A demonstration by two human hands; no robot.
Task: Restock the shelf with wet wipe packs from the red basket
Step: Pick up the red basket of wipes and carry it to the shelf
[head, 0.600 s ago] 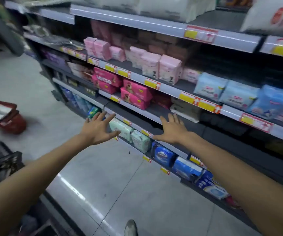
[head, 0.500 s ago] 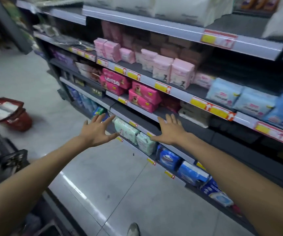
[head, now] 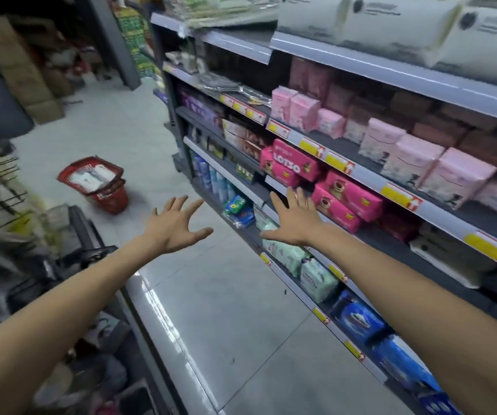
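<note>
1. Lower tier stock: blue packs (head: 358, 320) nearest, then green wipe packs (head: 316, 275) standing upright, both beneath the right forearm.
2. Right hand (head: 293, 220): released, palm down, fingers straight, grasping nothing. It overlaps the edge of the shelf (head: 368, 179) just below the pink LOTSO packs (head: 298, 163). Whether it touches cannot be told.
3. Left hand (head: 175, 227): released, fingers splayed, empty, over the grey floor (head: 226, 324). 0.6 s ago it was up against the lower shelf front; now it is clear of the shelf and points toward the basket.
4. Red basket (head: 100, 190): on the floor, well apart from both hands, with white wet wipe packs (head: 91, 175) visible inside. The view has swung left since 0.6 s ago, bringing the basket from the frame edge toward the middle.

Assessment: the last placement looks finished and the person appears to be turning back for more. Stock remains in the basket, so restocking seems incomplete.
</note>
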